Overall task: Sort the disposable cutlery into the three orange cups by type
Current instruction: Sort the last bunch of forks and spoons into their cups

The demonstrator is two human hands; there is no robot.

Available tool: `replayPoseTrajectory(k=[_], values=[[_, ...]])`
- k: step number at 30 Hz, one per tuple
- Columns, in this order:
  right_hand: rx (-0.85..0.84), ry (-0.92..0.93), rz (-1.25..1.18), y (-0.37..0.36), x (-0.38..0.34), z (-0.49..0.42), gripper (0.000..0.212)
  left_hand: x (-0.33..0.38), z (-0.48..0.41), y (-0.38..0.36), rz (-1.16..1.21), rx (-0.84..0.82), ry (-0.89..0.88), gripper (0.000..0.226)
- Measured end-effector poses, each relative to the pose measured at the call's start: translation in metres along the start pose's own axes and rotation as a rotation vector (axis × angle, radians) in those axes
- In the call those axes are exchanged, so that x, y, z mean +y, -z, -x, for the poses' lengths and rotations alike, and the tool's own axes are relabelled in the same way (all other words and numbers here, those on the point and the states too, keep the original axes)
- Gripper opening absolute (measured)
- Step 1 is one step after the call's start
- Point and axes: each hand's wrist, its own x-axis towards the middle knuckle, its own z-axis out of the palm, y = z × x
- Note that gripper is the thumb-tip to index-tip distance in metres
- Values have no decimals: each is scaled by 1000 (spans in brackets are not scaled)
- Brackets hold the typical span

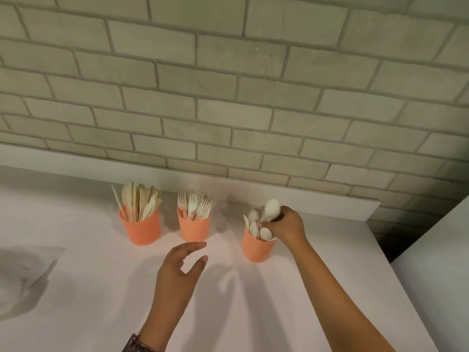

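**Orange cups: contents and clearance**

Orange left cup point(142, 231) holds upright knives point(140, 203). The middle cup point(194, 228), just beside it, holds forks point(196, 204). The right cup point(257, 247), set apart nearer the counter's right edge, holds spoons point(255, 222).

The right hand point(286, 224) is over the right cup's rim, fingers curled round a white spoon point(272, 209). The left hand point(177, 273) hovers before the middle cup, fingers straight, thumb spread.

The white counter point(101, 301) lies bare in front of the cups. A brick wall point(228, 97) stands behind them.
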Motion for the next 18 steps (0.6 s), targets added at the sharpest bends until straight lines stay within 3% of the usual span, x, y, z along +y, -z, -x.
replayPoseTrajectory(k=[6,12,15,17,18], values=[[0,116,-28,12,-7,1,40,3,-1,-4,48,-34,31,39],[41,336,186,13,2,4,94,3,1,-8,40,-56,37,31],[41,473,300,16,8,7,79,0,3,-8,24,-60,45,29],[71,532,529,16,14,7,63,-1,5,-8,21,-60,47,29],[54,538,616,15,16,10,70,0,6,-8,22,-60,49,29]])
